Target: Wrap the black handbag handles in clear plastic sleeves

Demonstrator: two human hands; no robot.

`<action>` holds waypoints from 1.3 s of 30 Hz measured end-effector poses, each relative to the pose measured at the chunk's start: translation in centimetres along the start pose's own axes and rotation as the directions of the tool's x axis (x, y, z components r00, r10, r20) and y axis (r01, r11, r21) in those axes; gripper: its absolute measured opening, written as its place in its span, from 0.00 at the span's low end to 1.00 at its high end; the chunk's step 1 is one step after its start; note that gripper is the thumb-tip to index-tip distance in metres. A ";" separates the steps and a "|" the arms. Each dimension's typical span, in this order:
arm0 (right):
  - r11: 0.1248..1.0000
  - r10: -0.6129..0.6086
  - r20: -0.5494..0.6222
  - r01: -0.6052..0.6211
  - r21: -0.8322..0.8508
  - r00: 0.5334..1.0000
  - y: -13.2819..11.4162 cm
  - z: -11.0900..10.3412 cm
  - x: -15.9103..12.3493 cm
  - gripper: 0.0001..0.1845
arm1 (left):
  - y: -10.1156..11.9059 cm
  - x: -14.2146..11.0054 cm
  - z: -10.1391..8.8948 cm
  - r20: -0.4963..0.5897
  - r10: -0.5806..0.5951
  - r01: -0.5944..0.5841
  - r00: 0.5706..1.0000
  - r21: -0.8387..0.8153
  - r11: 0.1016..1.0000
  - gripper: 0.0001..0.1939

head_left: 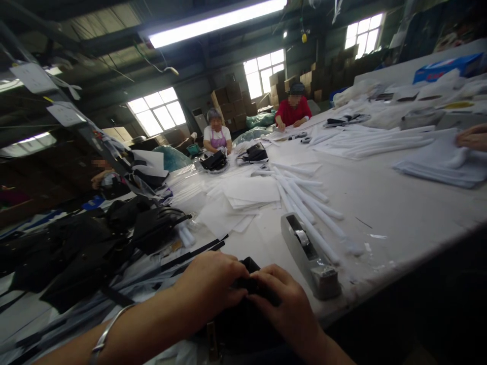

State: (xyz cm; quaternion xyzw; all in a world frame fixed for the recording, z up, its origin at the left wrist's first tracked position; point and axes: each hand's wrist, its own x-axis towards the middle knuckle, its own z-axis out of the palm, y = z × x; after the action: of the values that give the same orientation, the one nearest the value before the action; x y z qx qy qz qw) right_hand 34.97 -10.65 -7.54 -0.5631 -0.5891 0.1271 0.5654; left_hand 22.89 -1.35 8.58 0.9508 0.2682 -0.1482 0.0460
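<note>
At the table's near edge, my left hand (213, 279) and my right hand (287, 301) meet over a black bag (239, 327) with a gold-coloured metal fitting on its front. Both hands are closed, fingertips pinching the upper edge of the bag. Shadow and the fingers hide much of the bag's opening. Just beyond my right hand stands a grey tape dispenser (308, 256). Black strips (194, 253) lie past my left hand.
Black bags (83, 248) are heaped on the left. White paper sheets (253, 192) and white rolled tubes (304, 197) cover the table's middle. Two people (216, 134) sit across the table. Another person's hand (474, 137) rests by stacked white sheets (445, 165) at right.
</note>
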 end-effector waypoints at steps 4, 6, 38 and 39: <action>0.998 -0.035 -0.010 0.036 0.042 0.999 0.4 0.1 -0.1 0.12 | 0.8 0.7 -0.6 0.054 -0.012 0.010 0.998 0.031 0.999 0.12; 0.997 -0.055 -0.008 0.055 0.060 0.998 0.4 0.3 -0.1 0.12 | 0.9 1.0 -0.6 0.076 -0.006 0.006 0.997 0.004 1.000 0.12; 0.973 0.064 -0.124 -0.034 0.230 0.990 0.2 -0.3 0.3 0.13 | 0.8 0.6 -0.2 0.000 -0.274 0.246 0.962 -0.442 0.863 0.08; 0.973 0.062 -0.135 -0.030 0.230 0.989 0.2 -0.2 0.2 0.14 | 0.7 0.7 -0.1 0.005 -0.283 0.258 0.959 -0.433 0.864 0.09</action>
State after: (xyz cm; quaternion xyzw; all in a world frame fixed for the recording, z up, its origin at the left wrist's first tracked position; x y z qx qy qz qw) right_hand 35.28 -10.52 -7.50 -0.5157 -0.5160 0.1669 0.6633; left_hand 23.84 -1.61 8.50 0.8740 0.4261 -0.0626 0.2252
